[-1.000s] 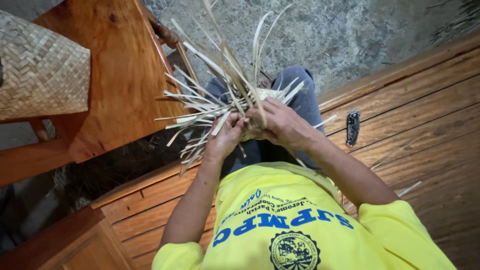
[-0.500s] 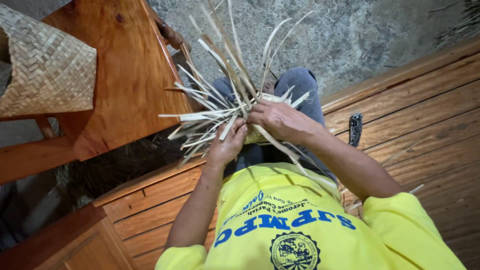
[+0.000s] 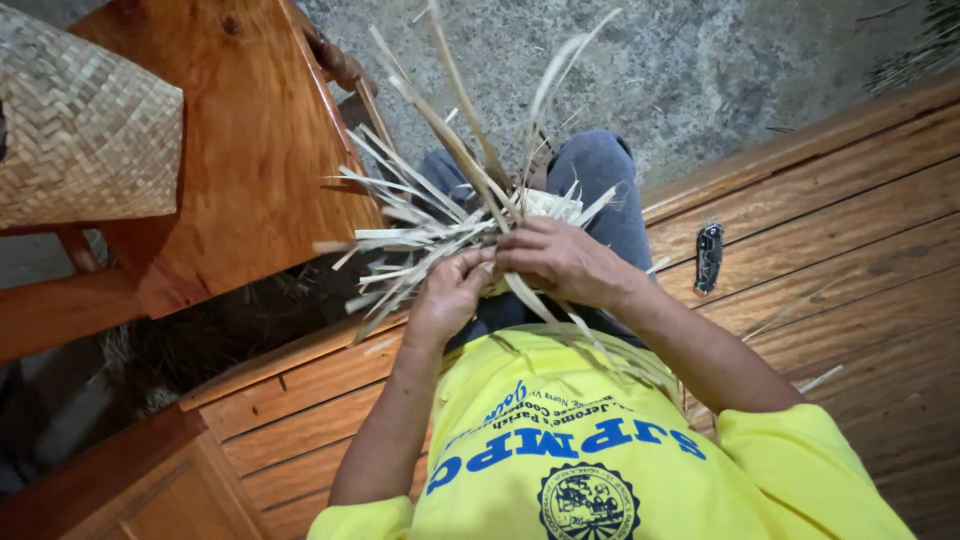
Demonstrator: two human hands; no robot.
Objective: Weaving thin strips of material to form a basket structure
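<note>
The left hand (image 3: 450,295) and the right hand (image 3: 560,262) sit close together over the person's lap, and both pinch the bundle of pale strips (image 3: 440,225) they are weaving. The long strips stick up and away from the hands, toward the grey floor (image 3: 720,70), while shorter ones fan out to the left, toward the wooden chair (image 3: 250,160). The right hand lies on top, fingers curled over the woven middle, and the left hand grips from below, thumb pressed on a strip.
</note>
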